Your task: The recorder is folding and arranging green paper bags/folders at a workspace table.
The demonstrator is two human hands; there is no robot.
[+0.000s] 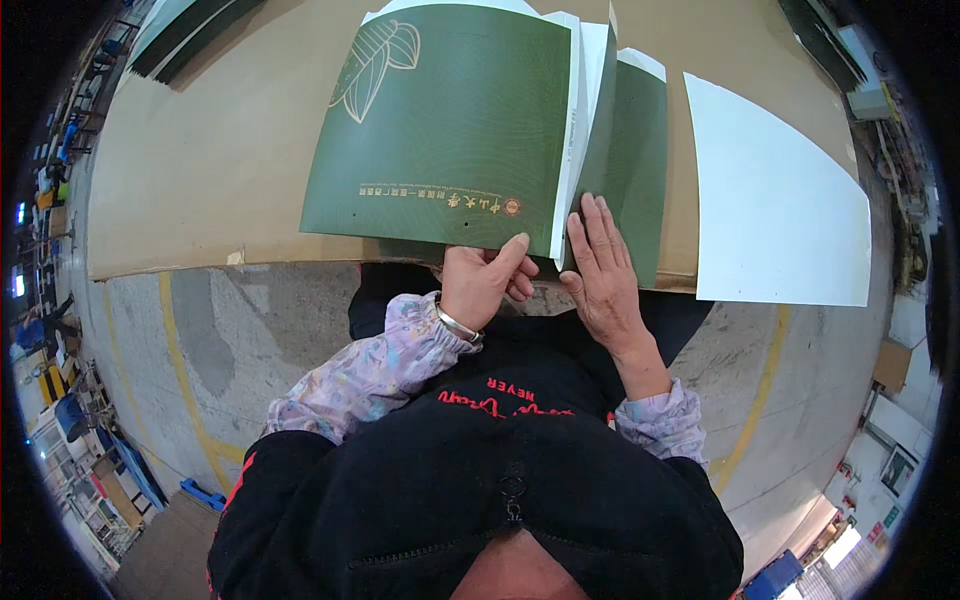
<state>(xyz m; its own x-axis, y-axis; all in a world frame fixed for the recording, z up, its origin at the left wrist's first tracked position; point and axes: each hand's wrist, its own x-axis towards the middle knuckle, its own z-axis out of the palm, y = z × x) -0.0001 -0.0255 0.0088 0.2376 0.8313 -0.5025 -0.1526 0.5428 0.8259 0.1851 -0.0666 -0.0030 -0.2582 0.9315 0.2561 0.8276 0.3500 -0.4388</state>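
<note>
A large green printed cardboard folder (450, 120) with a pale leaf drawing and small gold lettering lies upside down to me at the table's near edge. My left hand (485, 283) pinches its near edge, thumb on top and fingers curled beneath. To the right stands a partly raised green flap (597, 130) with a white inner side. My right hand (607, 265) presses against the base of that flap with fingers stretched out, beside the flat green panel (640, 170). What lies beneath the folder is mostly hidden.
A brown cardboard-covered table (200, 190) spreads before me. On the right a white sheet (775, 205) juts past the near edge. Stacks of green-and-white card stand at the far left (190, 40) and far right (825, 45). Yellow lines (180, 350) mark the concrete floor.
</note>
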